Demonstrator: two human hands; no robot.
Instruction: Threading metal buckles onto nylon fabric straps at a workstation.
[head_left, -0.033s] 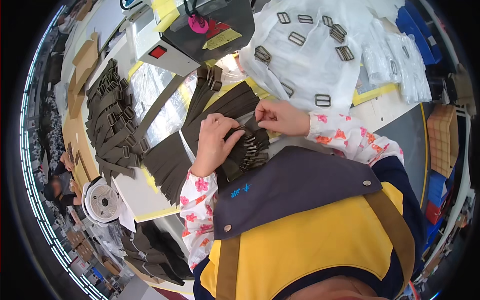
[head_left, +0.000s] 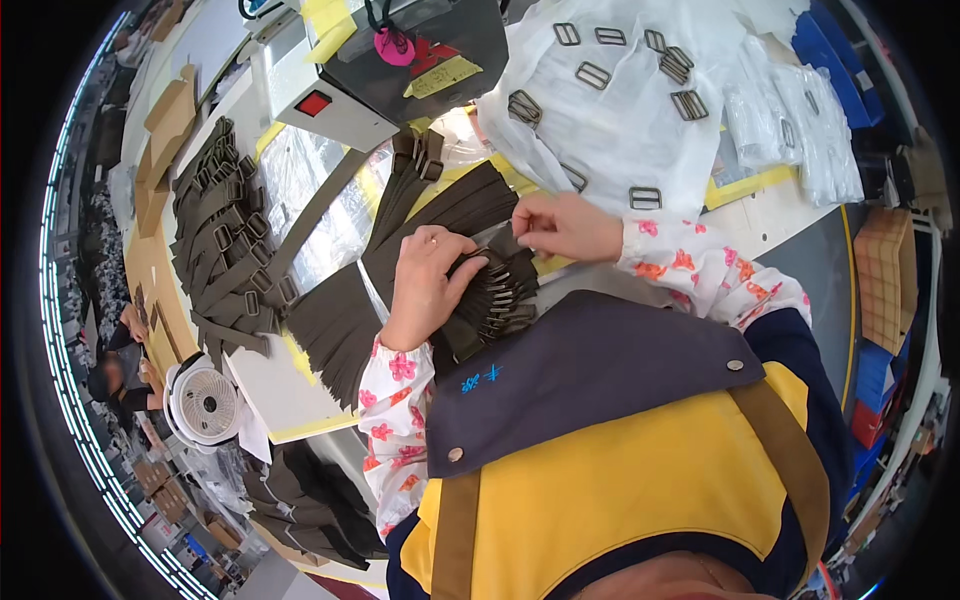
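My left hand (head_left: 430,290) is closed, thumb and fingertips pinched on a dark olive webbing strap at the top of a row of metal slide buckles (head_left: 508,300). These buckles are threaded on straps stacked close together just in front of my apron. To the right, my right hand (head_left: 572,228) is closed in a pinch beside a dark strap end; what its fingertips hold, if anything, is too small to make out. Beyond and left of my hands, plain webbing straps (head_left: 335,325) lie fanned out on the table.
Buckled straps (head_left: 225,235) are heaped at the left. Loose slide buckles (head_left: 645,198) lie on a white plastic sheet (head_left: 620,130) at the far right. A grey machine (head_left: 410,60) stands at the back. At the table's left edge sits a white fan (head_left: 205,402); another person works beyond.
My right hand has lifted very slightly away from the strap end. My left hand and the straps have barely moved.
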